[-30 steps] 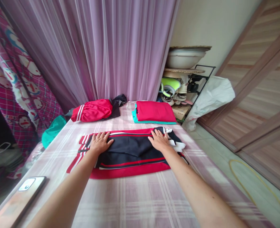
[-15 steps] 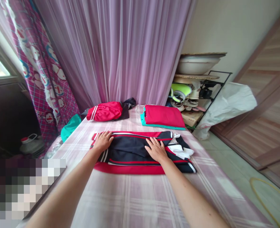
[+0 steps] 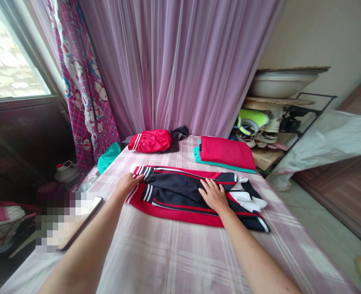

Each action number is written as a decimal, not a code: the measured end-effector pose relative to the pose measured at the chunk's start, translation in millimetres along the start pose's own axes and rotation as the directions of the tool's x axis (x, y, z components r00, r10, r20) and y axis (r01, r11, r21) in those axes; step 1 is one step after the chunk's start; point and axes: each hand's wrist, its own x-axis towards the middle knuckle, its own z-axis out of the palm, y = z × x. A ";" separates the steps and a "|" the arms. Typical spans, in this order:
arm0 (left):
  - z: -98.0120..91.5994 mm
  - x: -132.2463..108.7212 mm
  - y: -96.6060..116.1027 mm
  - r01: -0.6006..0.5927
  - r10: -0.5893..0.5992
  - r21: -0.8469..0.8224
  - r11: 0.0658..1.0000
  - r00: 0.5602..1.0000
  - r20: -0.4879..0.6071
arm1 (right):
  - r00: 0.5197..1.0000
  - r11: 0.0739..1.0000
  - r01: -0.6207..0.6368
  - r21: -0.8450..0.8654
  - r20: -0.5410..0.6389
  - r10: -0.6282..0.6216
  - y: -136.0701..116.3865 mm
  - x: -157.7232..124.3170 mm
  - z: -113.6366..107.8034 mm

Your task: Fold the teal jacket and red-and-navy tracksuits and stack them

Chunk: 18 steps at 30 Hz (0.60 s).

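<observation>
A folded navy and red track jacket (image 3: 177, 188) with white stripes lies across the bed in front of me. Its sleeves are laid inward, striped cuffs at the left and the white-lined collar at the right. At the left end, my left hand (image 3: 128, 182) has its fingers closed on the edge by the striped cuffs. My right hand (image 3: 214, 194) rests flat on the dark cloth near the collar end, fingers spread.
A folded red garment (image 3: 226, 150) lies on a teal one at the back right. A bunched red garment (image 3: 152, 141) with dark cloth sits at the back left. A phone (image 3: 82, 224) lies by the bed's left edge. Beyond the right edge stands a shoe rack (image 3: 309, 122).
My left hand has gone from lying flat on the cuffs to gripping the jacket's left edge. My right hand stays flat on the cloth. The view has turned left.
</observation>
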 end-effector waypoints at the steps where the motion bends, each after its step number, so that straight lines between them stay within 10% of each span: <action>1: -2.7 3.1 1.0 0.009 -0.010 0.023 1.000 0.999 0.032 | 1.000 1.000 -0.001 -0.003 -0.002 0.001 -0.1 -0.3 0.0; 18: -9.2 9.4 13.2 0.009 -0.009 0.011 1.000 1.000 0.014 | 0.999 1.000 0.015 -0.007 -0.046 -0.015 1.0 3.3 8.0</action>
